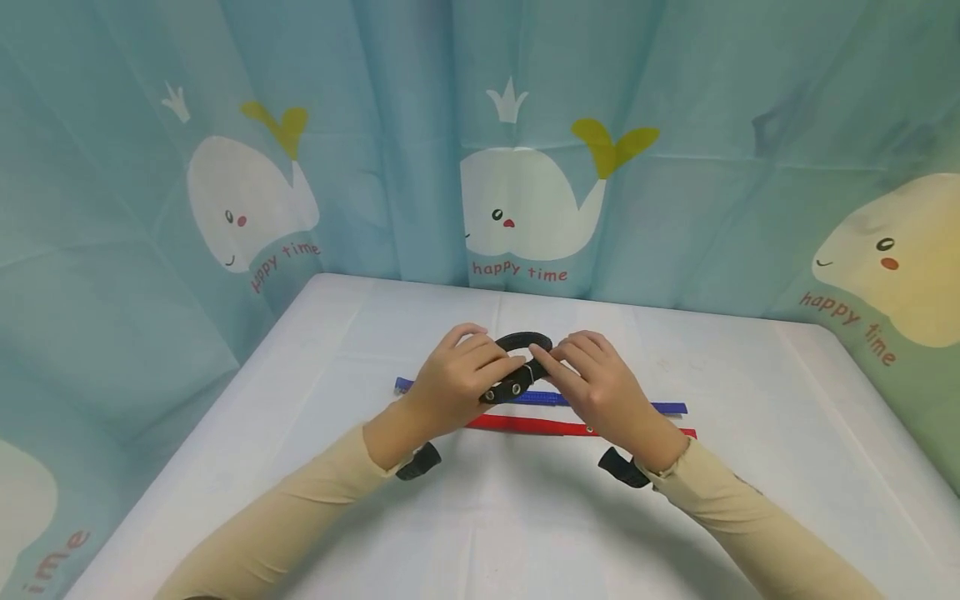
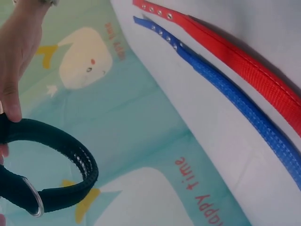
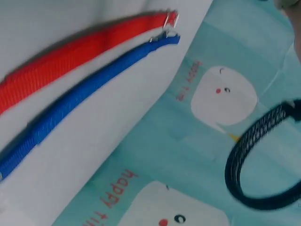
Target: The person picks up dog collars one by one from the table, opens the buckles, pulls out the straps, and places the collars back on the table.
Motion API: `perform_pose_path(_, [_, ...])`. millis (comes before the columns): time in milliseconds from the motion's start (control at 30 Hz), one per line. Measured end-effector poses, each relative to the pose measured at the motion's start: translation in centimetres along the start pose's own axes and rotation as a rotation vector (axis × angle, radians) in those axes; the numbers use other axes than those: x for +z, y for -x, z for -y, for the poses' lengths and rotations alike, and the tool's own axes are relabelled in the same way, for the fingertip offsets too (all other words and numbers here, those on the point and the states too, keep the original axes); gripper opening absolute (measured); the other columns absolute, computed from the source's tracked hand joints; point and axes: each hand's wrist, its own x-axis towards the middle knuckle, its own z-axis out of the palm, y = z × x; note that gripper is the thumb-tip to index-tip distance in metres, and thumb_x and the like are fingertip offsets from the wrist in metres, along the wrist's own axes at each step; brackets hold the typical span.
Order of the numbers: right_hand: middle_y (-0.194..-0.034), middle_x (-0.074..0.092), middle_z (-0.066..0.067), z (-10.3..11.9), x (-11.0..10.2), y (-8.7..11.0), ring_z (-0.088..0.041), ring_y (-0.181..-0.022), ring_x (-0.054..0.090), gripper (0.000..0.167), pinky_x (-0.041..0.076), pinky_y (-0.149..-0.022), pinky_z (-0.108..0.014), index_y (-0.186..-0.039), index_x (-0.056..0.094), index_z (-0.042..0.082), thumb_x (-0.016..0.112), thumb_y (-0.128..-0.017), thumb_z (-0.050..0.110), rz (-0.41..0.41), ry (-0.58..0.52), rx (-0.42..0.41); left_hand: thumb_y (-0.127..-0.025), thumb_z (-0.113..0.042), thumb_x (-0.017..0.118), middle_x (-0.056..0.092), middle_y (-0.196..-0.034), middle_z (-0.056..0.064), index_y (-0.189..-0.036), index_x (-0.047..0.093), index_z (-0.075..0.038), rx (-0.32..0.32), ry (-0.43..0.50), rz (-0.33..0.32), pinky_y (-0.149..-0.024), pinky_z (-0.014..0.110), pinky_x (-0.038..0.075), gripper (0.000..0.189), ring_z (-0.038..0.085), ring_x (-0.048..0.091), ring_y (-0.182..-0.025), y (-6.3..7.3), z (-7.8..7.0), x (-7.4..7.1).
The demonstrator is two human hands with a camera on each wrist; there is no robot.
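Note:
A black dog collar (image 1: 516, 388) is bent into a loop above the table, with metal eyelets along its strap. My left hand (image 1: 459, 377) grips the loop from the left, near the eyelet end. On the other side, my right hand (image 1: 600, 385) pinches it with the thumb and fingers. A metal D-ring shows on the black collar (image 2: 70, 127) in the left wrist view. Part of the loop is hidden behind the fingers. Below the hands lie a blue collar (image 1: 667, 407) and a red collar (image 1: 517, 425), both stretched out flat and side by side.
The white table (image 1: 480, 517) carries the flat collars. Behind it and at both sides hangs a blue curtain (image 1: 405, 150) printed with whales. Black straps (image 1: 420, 462) show under the wrists.

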Motion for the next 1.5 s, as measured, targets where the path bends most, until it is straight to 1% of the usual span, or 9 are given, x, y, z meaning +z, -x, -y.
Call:
perform_pose_path(167, [-0.079,0.062,-0.01,0.7,0.1,0.1,-0.024,-0.079,0.057,0.03,0.051,-0.076,-0.036,-0.11,0.066,-0.002,0.044,-0.099,0.015,-0.013,-0.038,-0.014,-0.072,-0.026,0.081,0.07,-0.077,-0.001,-0.091,0.073,-0.011,0.0,0.022,0.006,-0.086,0.034,0.051,0.025,0.015,0.063,-0.077,-0.1,-0.3,0.0])
perform_pose_path(467, [-0.074,0.064,-0.009,-0.4,-0.3,0.0,-0.025,-0.074,0.058,0.027,0.048,-0.074,-0.04,-0.101,0.071,0.003,0.047,-0.098,0.015,-0.12,-0.01,-0.028,-0.075,-0.02,0.079,0.07,-0.083,0.0,-0.099,0.07,-0.009,0.013,0.152,0.056,-0.088,0.033,0.05,0.028,0.015,0.063,-0.082,-0.2,0.3,-0.2])
perform_pose_path(733, [-0.076,0.057,-0.007,-0.2,-0.2,0.3,-0.021,-0.073,0.052,0.029,0.046,-0.069,-0.031,-0.107,0.069,0.001,0.047,-0.097,0.018,-0.112,-0.154,0.037,-0.071,-0.018,0.082,0.069,-0.082,0.0,-0.094,0.072,-0.01,-0.013,0.221,0.021,-0.092,0.04,0.048,0.027,0.012,0.064,-0.081,0.0,0.7,0.2])
perform_pose_path(900, [-0.085,0.06,-0.009,0.7,-0.5,0.2,-0.02,-0.081,0.055,0.029,0.05,-0.074,-0.029,-0.112,0.064,-0.003,0.051,-0.095,0.016,-0.039,-0.277,0.036,-0.07,-0.019,0.083,0.067,-0.077,0.0,-0.092,0.074,-0.011,0.012,0.179,-0.047,-0.081,0.036,0.048,0.026,0.012,0.061,-0.076,0.0,0.6,0.4])
perform_pose_path(1000, [-0.086,0.061,-0.009,0.8,-0.6,-0.1,-0.022,-0.082,0.056,0.027,0.049,-0.076,-0.035,-0.109,0.067,0.002,0.05,-0.094,0.018,-0.043,-0.262,0.001,-0.067,-0.02,0.085,0.067,-0.077,0.0,-0.092,0.074,-0.011,0.011,0.136,-0.064,-0.078,0.036,0.047,0.028,0.012,0.062,-0.075,0.1,0.6,0.4])
perform_pose_path(1233, [-0.079,0.062,-0.011,0.4,-1.5,-0.4,-0.025,-0.076,0.054,0.017,0.046,-0.07,-0.038,-0.092,0.071,0.003,0.055,-0.092,0.009,-0.149,-0.165,-0.055,-0.068,-0.019,0.084,0.068,-0.081,0.001,-0.097,0.075,-0.014,-0.132,0.023,0.078,-0.079,0.038,0.047,0.031,0.014,0.063,-0.079,0.7,1.1,0.1])
perform_pose_path(1300, [-0.075,0.063,-0.008,0.0,-2.0,-0.2,-0.025,-0.076,0.055,0.01,0.045,-0.072,-0.04,-0.092,0.07,0.002,0.066,-0.084,0.006,-0.088,-0.111,0.004,-0.066,-0.018,0.085,0.067,-0.082,0.001,-0.099,0.074,-0.013,-0.187,0.003,0.117,-0.08,0.039,0.047,0.035,0.015,0.064,-0.08,0.9,1.4,-0.2])
perform_pose_path(1433, [-0.074,0.066,-0.005,-0.5,-2.2,-0.1,-0.024,-0.079,0.057,0.035,0.046,-0.078,-0.042,-0.097,0.071,0.005,0.083,-0.064,0.009,0.123,0.0,0.148,-0.067,-0.018,0.084,0.068,-0.083,0.002,-0.1,0.073,-0.013,-0.247,0.0,0.161,-0.081,0.039,0.047,0.035,0.016,0.065,-0.08,1.1,1.4,-0.2])
perform_pose_path(1500, [-0.076,0.068,-0.003,-0.3,-1.9,-0.2,-0.021,-0.078,0.06,0.038,0.047,-0.08,-0.041,-0.1,0.071,0.007,0.084,-0.066,0.016,0.197,0.001,0.169,-0.069,-0.019,0.083,0.068,-0.083,0.001,-0.1,0.073,-0.013,-0.256,0.015,0.189,-0.081,0.039,0.047,0.033,0.015,0.065,-0.079,0.9,1.2,-0.1])
